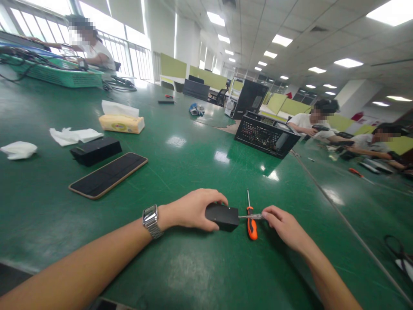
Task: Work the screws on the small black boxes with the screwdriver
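My left hand (pixel 193 209), with a metal watch on the wrist, is wrapped round a small black box (pixel 222 216) resting on the green table (pixel 180 146). My right hand (pixel 282 224) pinches a thin clear-handled tool (pixel 253 216) whose tip points into the side of the box. An orange-handled screwdriver (pixel 251 224) lies on the table just under that tool, between the two hands.
To the left lie a phone (pixel 108 174), a black box (pixel 96 150), crumpled tissues (pixel 75 135) and a tissue pack (pixel 121 123). An open black computer case (pixel 266 134) stands ahead. Other people sit at the far left and far right. A green tray (pixel 54 73) holds cables.
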The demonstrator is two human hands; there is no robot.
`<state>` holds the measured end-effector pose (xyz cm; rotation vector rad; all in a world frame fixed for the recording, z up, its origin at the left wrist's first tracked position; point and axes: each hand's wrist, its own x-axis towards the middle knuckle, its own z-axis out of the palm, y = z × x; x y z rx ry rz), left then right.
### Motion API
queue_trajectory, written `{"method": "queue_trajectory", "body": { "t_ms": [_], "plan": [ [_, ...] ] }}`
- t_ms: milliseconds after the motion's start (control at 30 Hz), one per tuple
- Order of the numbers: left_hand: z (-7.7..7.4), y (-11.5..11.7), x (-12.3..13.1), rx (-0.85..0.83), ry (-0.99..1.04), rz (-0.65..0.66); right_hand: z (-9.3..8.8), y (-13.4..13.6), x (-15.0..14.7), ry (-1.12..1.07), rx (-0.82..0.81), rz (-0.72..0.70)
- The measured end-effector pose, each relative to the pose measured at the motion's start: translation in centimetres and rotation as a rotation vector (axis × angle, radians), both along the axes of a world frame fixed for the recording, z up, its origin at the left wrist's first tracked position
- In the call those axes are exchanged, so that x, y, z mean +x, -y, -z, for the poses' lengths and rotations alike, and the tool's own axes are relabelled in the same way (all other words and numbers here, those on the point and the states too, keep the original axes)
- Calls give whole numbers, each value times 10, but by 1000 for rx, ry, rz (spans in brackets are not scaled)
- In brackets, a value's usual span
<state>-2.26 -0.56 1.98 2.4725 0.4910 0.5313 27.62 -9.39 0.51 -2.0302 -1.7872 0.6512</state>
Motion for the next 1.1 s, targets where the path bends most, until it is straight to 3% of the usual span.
{"method": "queue_trajectory", "body": {
  "t_ms": [167,667,933,1100],
  "plan": [
    [-1,1,-1,21,-16,-1,-1,2,1,-31,-2,-107],
    [5,2,2,15,16,-34,-12,14,-32,-37,69,-166],
    [5,2,2,-10,13,-38,-13,21,-40,-93,227,-162],
    [8,1,2,-23,9,-63,-10,16,-38,-67,178,-198]
  ]
}}
